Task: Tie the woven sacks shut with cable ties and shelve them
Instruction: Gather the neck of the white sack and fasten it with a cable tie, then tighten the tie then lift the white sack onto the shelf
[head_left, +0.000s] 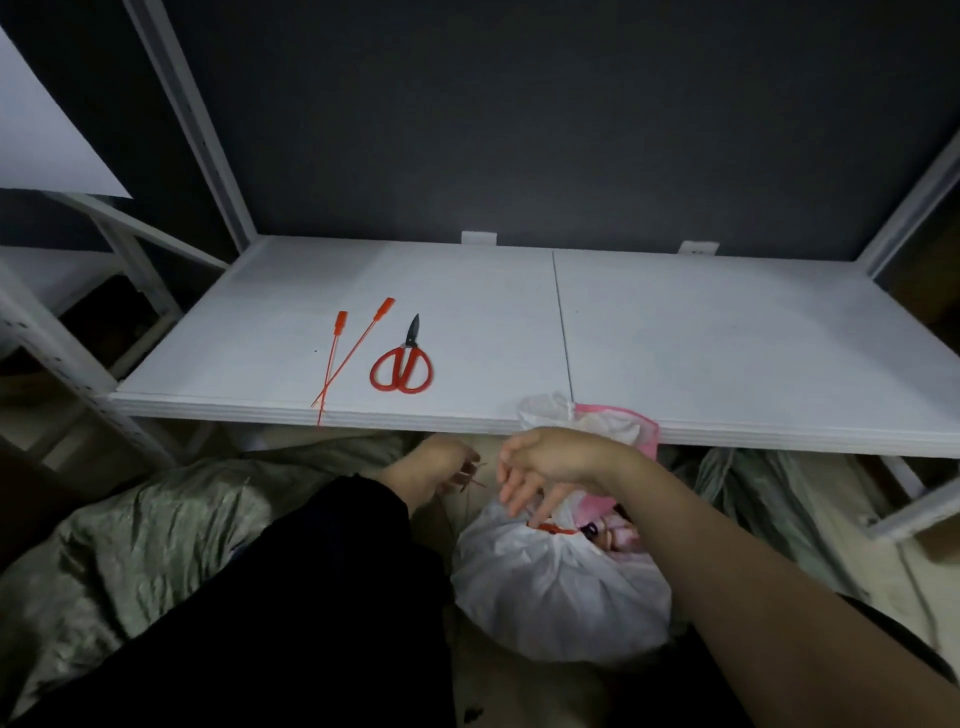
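Shelf (727, 338) | sack (550, 587) neck points toward it | right hand (550, 462) fingers (515, 491) slack; left hand (441, 465) unclear

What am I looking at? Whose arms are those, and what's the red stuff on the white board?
The camera sits on a person's head and looks down, so both arms are that person's own. The white board is a shelf. On it lie two red cable ties and red-handled scissors. Below the shelf's edge sits a white sack, its neck pinched shut by another red tie. The right hand hangs over that tie with loose fingers, holding nothing. The left hand, in a black sleeve, is beside it. Thin strips show at its fingers, but it is too dim to tell if it holds them. Around lie greenish sacks.
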